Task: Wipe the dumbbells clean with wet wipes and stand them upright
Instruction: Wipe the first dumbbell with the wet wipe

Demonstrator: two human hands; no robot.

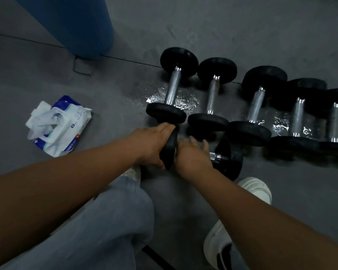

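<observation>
One dumbbell (230, 158) has left hand (154, 145) fingers gripping its disc edge; right hand (191, 154) fingers blurred, unclear.

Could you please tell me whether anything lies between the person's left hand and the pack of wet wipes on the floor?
Nothing visible does: only bare grey floor separates the left hand from the pack of wet wipes. That hand, though, is gripping one head of a dumbbell.

Five black-headed, chrome-handled dumbbells (213, 94) lie side by side in a row on the wet floor (185, 102), a sixth dumbbell (229, 158) lies crosswise just before them, its left head gripped by the left hand (154, 145), the right hand (191, 154) over its handle, and the opened blue-and-white wet wipes pack (61, 127) lies well to the left.
</observation>
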